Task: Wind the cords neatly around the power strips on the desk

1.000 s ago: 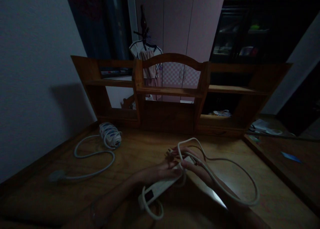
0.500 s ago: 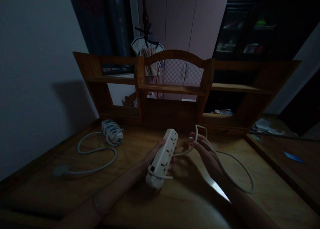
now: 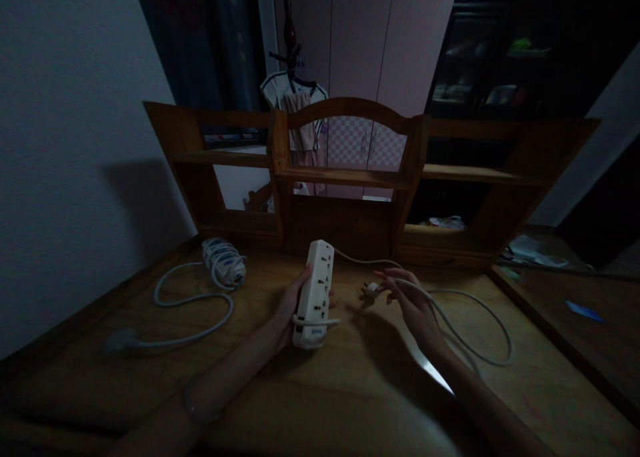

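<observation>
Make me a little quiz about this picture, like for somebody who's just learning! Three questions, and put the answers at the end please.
1. Multiple choice: what is the left hand holding?
A) a cup
B) a white power strip
C) a book

2. True or false: the plug at the right hand is pushed into the power strip.

3. Fill the gap: the cord-wrapped bundle lies on the table to the ____ of the power strip, as you look at the picture.

Key:
1. B
2. False; the plug is apart from the power strip, with its prongs bare.
3. left
</observation>
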Tool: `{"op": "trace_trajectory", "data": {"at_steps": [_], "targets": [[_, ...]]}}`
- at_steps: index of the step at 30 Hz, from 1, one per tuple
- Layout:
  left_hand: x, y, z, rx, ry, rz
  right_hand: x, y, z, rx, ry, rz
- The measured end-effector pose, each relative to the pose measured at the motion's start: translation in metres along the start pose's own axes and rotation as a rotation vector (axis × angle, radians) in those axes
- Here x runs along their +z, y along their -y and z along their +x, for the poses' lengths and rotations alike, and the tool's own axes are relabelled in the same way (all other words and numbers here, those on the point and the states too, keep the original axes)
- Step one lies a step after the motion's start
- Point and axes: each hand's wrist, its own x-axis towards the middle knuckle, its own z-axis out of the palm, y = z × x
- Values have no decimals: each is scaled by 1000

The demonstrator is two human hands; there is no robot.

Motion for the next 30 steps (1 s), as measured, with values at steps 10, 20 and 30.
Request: {"op": "trace_trajectory", "data": {"at_steps": [10,20,30], "targets": [[14,4,-5,-3,70,-75,15,29,-24,16,194,-15],[16,-1,3,-47,160,-82,19,23,-29,15,286,-67],[13,8,11,98,187,-108,19,22,-23,-95,107,-175]]}}
